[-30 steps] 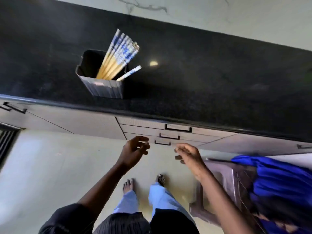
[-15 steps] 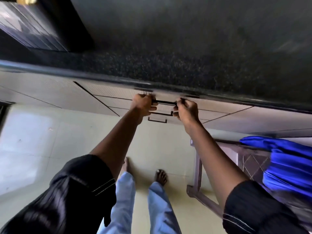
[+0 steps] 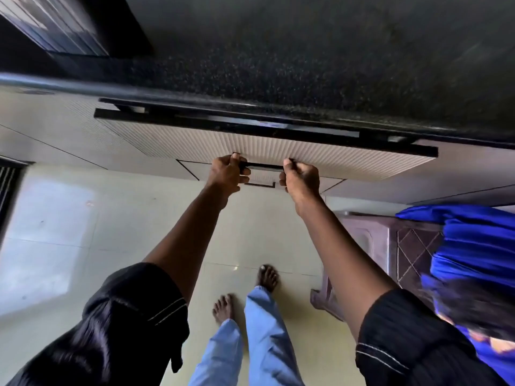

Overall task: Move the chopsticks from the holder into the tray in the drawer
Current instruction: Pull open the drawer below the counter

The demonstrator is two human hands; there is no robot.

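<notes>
Under the black granite counter (image 3: 278, 65) the top drawer (image 3: 278, 147), with a ribbed cream front, stands slightly pulled out. My left hand (image 3: 227, 174) and my right hand (image 3: 301, 178) both grip its black bar handle (image 3: 264, 165), one at each end. Only a narrow dark gap shows above the drawer front; the tray inside is hidden. The ribbed grey holder (image 3: 55, 26) shows only its lower wall at the top left corner. No chopsticks are in view.
Two more drawers with black handles (image 3: 260, 185) sit below the open one. A brown plastic stool (image 3: 390, 246) stands on the tiled floor at the right, with blue cloth (image 3: 473, 240) on it. My bare feet are below the drawer.
Both hands closed on the top drawer's handle and pulled the drawer a little way out. The view dropped, so the chopsticks left the frame.
</notes>
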